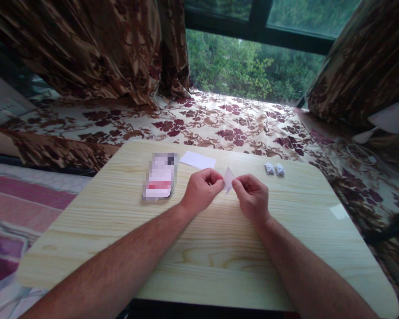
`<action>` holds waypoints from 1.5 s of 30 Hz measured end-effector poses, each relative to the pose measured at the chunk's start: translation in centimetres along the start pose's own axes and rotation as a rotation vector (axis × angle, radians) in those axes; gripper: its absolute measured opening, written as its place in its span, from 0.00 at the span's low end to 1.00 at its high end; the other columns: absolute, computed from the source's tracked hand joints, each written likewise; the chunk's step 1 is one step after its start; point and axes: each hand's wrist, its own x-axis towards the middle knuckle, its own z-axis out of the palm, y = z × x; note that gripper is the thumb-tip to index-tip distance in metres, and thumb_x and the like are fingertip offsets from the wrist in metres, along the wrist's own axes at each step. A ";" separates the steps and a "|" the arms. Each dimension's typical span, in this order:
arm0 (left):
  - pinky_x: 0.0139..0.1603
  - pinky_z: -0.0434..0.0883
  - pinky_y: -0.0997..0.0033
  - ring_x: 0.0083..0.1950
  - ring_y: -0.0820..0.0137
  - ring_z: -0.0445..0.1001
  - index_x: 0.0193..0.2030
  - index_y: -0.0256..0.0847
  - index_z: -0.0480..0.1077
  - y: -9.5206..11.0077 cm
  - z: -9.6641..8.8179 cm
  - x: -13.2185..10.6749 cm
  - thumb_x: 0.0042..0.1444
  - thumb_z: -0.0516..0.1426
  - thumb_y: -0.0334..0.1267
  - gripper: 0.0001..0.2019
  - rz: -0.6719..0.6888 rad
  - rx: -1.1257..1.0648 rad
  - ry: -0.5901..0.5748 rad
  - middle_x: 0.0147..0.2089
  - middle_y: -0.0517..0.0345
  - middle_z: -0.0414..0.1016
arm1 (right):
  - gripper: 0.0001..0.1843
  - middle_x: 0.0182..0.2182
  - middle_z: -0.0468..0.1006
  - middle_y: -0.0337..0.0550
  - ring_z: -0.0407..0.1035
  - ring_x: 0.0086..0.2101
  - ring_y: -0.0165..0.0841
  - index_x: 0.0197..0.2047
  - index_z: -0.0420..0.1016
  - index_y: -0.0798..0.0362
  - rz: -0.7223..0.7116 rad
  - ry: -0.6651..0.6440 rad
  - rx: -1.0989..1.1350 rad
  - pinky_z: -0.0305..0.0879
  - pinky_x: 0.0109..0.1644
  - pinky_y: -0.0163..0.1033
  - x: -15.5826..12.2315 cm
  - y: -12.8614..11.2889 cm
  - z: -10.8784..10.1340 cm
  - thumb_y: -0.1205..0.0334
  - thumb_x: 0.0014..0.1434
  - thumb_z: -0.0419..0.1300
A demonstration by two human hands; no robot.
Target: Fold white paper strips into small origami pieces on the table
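Note:
Both of my hands pinch a small folded piece of white paper [228, 179] just above the middle of a light wooden table [206, 248]. My left hand [201, 190] grips its left side with the fingers curled. My right hand [252, 197] grips its right side with thumb and forefinger. The paper stands up as a pointed, triangular shape between the two hands.
A flat white sheet [197, 160] lies behind my hands, beside a blurred phone-sized item [158, 176] to the left. Two small folded paper pieces [274, 169] sit at the right rear. Floral fabric [219, 119], curtains and a window lie beyond the table.

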 end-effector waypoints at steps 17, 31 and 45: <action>0.26 0.62 0.76 0.24 0.76 0.65 0.28 0.37 0.72 -0.1 0.1 0.0 0.50 0.60 0.38 0.06 0.005 0.033 0.033 0.24 0.62 0.71 | 0.06 0.21 0.69 0.35 0.59 0.22 0.26 0.28 0.71 0.54 -0.021 -0.082 -0.104 0.56 0.25 0.34 -0.1 -0.2 0.0 0.63 0.56 0.62; 0.30 0.67 0.75 0.28 0.73 0.72 0.31 0.39 0.74 0.5 0.3 -0.6 0.54 0.59 0.39 0.07 0.089 0.164 0.068 0.27 0.60 0.76 | 0.08 0.21 0.64 0.34 0.56 0.22 0.26 0.26 0.72 0.54 -0.148 -0.022 -0.283 0.53 0.27 0.35 0.0 -0.9 -0.1 0.65 0.57 0.61; 0.33 0.70 0.74 0.30 0.73 0.74 0.36 0.39 0.75 0.6 0.3 -0.5 0.51 0.61 0.37 0.06 0.118 0.116 0.092 0.31 0.59 0.78 | 0.11 0.19 0.60 0.32 0.52 0.21 0.25 0.25 0.68 0.53 -0.112 -0.063 -0.244 0.49 0.24 0.34 -0.3 -0.7 0.2 0.62 0.57 0.62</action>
